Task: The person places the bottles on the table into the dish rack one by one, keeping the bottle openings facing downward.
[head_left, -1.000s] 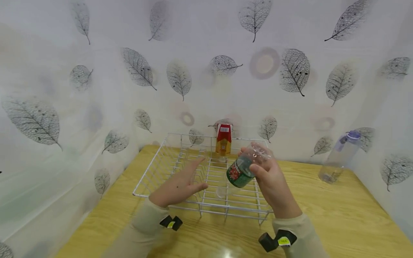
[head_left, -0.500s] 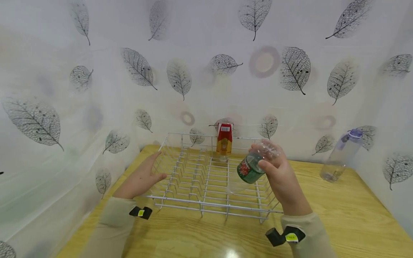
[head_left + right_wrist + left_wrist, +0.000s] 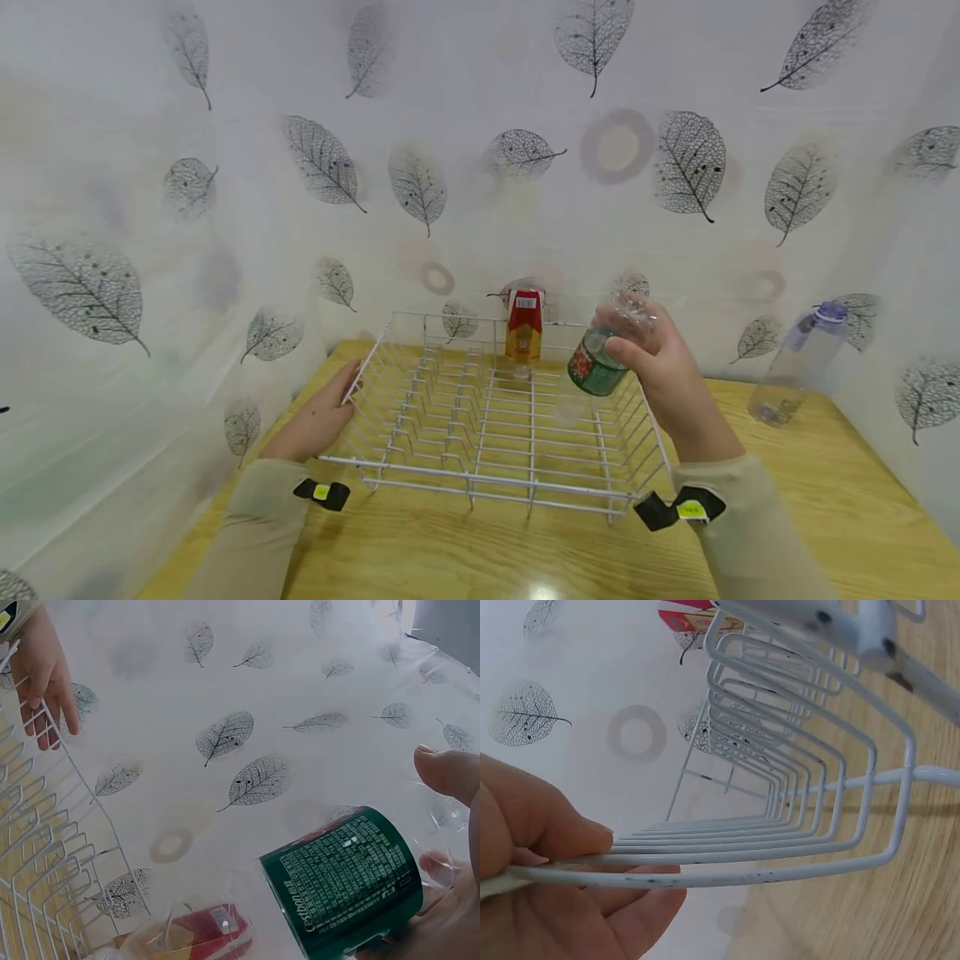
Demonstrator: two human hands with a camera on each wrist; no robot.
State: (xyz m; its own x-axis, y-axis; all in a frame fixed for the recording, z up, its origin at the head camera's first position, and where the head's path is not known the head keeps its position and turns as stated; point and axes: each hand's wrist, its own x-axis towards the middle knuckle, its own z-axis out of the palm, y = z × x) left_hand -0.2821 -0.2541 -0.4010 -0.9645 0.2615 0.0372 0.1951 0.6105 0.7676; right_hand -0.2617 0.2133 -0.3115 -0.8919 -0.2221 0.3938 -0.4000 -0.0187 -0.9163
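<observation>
My right hand [image 3: 667, 358] holds a clear plastic bottle [image 3: 600, 364] with a green label, tilted, over the right part of the white wire dish rack [image 3: 540, 483]. The fingers and thumb wrap its upper end, and its transparent lower end points down and left. Dense white print covers the label [image 3: 349, 881] in the right wrist view. At the rack's left side, my left hand [image 3: 318, 417] grips the top rail; the thumb lies on one side of the wire [image 3: 667, 879] and fingers on the other in the left wrist view.
A clear bottle with a red and yellow label [image 3: 523, 325] stands at the rack's back. On the right of the wooden table [image 3: 420, 550] is a transparent bottle with a purple cap [image 3: 830, 313]. A leaf-patterned curtain [image 3: 480, 225] encloses the back and sides.
My left hand has moved left from above the rack and taken hold of its left rail. The right hand has carried the green-labelled bottle up and to the right.
</observation>
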